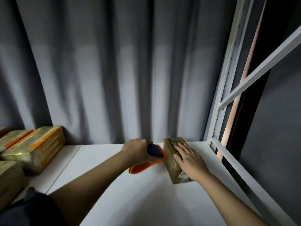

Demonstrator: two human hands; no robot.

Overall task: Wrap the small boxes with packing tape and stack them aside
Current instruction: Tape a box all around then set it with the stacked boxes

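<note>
So the box (175, 159) is the anchor here: it sits on the white shelf (130, 201) toward the back right, close to the curtain (105, 70), long axis running from near to far and angled a bit left at the far end. The right hand (189, 159) comes in from the near right and lies flat on top of the box, fingers straight and slightly spread, pressing it down, forearm stretched out along the shelf. Just left of the box, touching or nearly touching its left side, is the orange tape gun (146, 162), gripped by the left hand (136, 149) with fingers curled round the dark handle, arm reaching in from the near left. Looks to me like tape gets pulled along the box's length next. Far left of the box, well apart, wrapped boxes (37, 147) sit stacked.
</note>
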